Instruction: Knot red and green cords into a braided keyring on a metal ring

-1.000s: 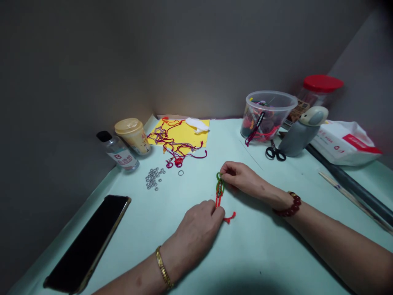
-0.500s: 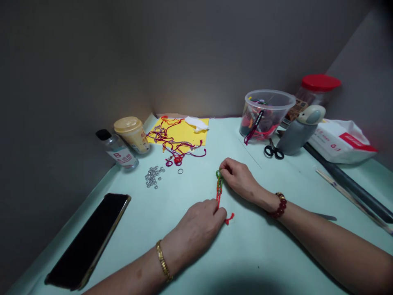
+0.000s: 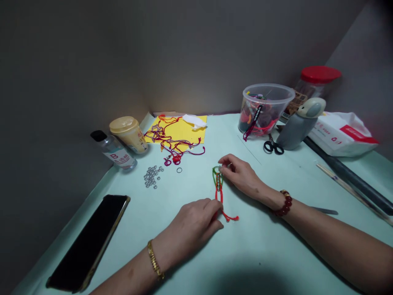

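A green and red cord piece with small metal rings along its middle lies on the pale green table. At its green looped end, the thumb and forefinger of my right hand are pinched on the cord. My left hand rests over the red cords at the near end, its thumb apart from the forefinger. Knotted red tails stick out to the right of that hand.
Small metal rings, a phone, a bottle and a cup are at left. Loose cords cover yellow paper. Scissors, a tub and a grey figure stand at right.
My left thumb has moved away from its forefinger. The cord piece lies more spread out, its green loop wider, and more of the red tails shows.
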Motion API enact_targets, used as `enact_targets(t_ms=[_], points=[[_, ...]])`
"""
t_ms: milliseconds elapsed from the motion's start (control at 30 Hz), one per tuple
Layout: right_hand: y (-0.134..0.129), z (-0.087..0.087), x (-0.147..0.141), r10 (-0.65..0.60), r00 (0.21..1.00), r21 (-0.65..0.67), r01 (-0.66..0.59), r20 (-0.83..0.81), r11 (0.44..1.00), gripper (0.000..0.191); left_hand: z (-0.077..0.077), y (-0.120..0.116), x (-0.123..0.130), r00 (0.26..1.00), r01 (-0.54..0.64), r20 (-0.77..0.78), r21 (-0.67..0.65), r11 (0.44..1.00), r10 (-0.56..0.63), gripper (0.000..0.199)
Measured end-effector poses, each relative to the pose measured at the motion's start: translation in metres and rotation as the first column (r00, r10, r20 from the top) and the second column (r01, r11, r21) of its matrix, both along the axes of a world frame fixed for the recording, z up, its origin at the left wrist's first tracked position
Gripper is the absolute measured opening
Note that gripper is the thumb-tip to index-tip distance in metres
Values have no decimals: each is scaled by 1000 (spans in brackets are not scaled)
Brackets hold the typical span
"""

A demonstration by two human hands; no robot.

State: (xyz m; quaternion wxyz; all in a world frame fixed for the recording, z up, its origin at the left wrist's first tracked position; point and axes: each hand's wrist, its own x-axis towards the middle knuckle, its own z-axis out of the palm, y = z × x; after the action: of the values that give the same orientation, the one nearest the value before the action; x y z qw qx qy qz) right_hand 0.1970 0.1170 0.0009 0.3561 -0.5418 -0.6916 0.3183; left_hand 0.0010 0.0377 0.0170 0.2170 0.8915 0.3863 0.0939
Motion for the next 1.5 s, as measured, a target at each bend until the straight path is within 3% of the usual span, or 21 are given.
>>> enact_targets(t_ms=[67, 133, 300, 467, 633, 867, 1067, 1500], points=[[-7, 5, 4, -58, 998, -6, 58, -2, 998, 19, 4, 1, -2, 1000, -11, 7, -73, 997, 11, 7], [-19, 11, 8, -61, 998, -23, 62, 11, 998, 12, 6, 1, -5, 1000, -27, 8, -124, 992, 28, 7], [-66, 19, 15, 203, 972, -174, -181, 118, 968, 14, 11, 0, -8, 996, -85, 5, -212, 974, 88, 9], [-94, 10, 20, 335, 887, -178, -292, 318, 940, 8, 19, 0, -9, 990, -128, 14, -329, 936, 140, 15], [-95, 10, 20, 386, 877, -226, -330, 287, 917, 15, 17, 0, -13, 987, -132, 32, -381, 915, 156, 19], [-98, 21, 15, 434, 858, -305, -350, 274, 885, 20, 10, -2, -16, 987, -124, 49, -347, 929, 150, 18], [-99, 20, 12, 480, 826, -269, -410, 297, 872, 15, 12, -6, -13, 995, -87, 32, -256, 963, 99, 12], [-99, 14, 11, 540, 744, -200, -504, 393, 840, 18, 7, -11, -10, 998, 56, -18, -194, 979, -61, 22]])
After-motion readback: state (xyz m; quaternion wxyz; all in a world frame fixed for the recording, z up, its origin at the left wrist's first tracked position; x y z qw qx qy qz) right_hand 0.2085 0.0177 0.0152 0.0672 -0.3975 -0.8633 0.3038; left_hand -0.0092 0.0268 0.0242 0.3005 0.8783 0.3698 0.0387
